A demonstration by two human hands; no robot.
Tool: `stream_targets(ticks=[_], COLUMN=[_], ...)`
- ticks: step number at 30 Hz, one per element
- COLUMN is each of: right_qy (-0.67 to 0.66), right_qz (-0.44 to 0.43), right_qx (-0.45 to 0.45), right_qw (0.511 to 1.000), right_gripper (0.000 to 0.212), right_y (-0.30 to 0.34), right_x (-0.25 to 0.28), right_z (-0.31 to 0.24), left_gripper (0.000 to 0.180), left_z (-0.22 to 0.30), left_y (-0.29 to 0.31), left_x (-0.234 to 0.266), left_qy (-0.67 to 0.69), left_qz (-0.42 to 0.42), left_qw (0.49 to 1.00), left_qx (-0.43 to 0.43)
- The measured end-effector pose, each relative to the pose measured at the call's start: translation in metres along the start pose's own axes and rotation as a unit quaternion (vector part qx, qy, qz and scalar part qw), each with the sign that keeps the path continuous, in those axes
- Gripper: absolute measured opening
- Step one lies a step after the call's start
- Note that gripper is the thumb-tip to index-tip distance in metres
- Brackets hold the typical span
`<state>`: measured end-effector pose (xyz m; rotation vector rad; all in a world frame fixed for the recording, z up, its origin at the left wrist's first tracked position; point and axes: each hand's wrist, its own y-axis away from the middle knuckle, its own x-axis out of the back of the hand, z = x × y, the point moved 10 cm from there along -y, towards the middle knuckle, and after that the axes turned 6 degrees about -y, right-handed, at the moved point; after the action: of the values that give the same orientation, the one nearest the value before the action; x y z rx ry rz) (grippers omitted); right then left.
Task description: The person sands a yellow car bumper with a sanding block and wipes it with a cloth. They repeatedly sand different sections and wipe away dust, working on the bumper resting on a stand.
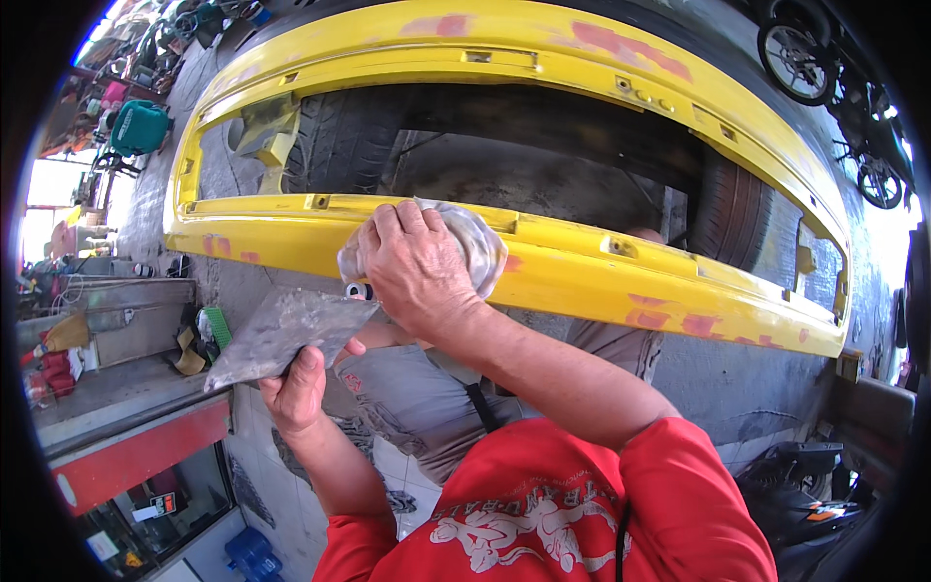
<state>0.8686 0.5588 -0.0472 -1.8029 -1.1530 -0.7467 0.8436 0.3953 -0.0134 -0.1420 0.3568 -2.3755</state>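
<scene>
A yellow car bumper [582, 267] with reddish filler patches lies across two tyres in front of me. My right hand [412, 267] presses a crumpled grey-white rag [475, 242] against the bumper's near rail, fingers closed over it. My left hand [296, 388] grips a flat metal plate [281, 335] smeared with grey putty, held just below and left of the rag, clear of the bumper.
A black tyre [339, 145] and another tyre [742, 209] support the bumper. A bench with a red front [136, 446] stands at left with clutter on it. A green machine [141, 126] sits far left. Motorbikes [805, 58] are parked at upper right. A black seat [805, 485] is at lower right.
</scene>
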Motion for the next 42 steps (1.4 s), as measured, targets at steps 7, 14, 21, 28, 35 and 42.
stream_targets(ticks=[7, 14, 21, 28, 35, 42], right_qy=[-0.019, 0.007, -0.024, -0.046, -0.051, -0.051], right_qz=[0.024, 0.103, 0.165, 0.155, 0.154, 0.150], right_qx=[-0.065, -0.412, -0.483, -0.520, -0.531, -0.535], right_qw=[0.997, 0.905, 0.860, 0.839, 0.832, 0.830], right_gripper=[0.023, 0.030, 0.042, 0.048, 0.050, 0.050], right_y=[0.130, 0.322, 0.431, 0.442, 0.445, 0.438], right_x=[0.107, 0.242, 0.278, 0.278, 0.277, 0.277], right_z=[0.113, 0.284, 0.369, 0.380, 0.383, 0.382], left_gripper=[0.048, 0.073, 0.051, 0.044, 0.051, 0.047], left_z=[0.009, -0.029, -0.032, -0.044, -0.048, -0.048], left_y=[-0.040, -0.046, -0.062, -0.059, -0.063, -0.059], left_x=[-0.095, -0.202, -0.219, -0.210, -0.239, -0.263], left_qy=[-0.260, -0.401, -0.530, -0.604, -0.611, -0.588], left_qz=[-0.196, -0.401, -0.440, -0.424, -0.406, -0.403], left_qw=[0.943, 0.817, 0.698, 0.615, 0.627, 0.645], left_qx=[-0.061, -0.106, -0.195, -0.280, -0.263, -0.276])
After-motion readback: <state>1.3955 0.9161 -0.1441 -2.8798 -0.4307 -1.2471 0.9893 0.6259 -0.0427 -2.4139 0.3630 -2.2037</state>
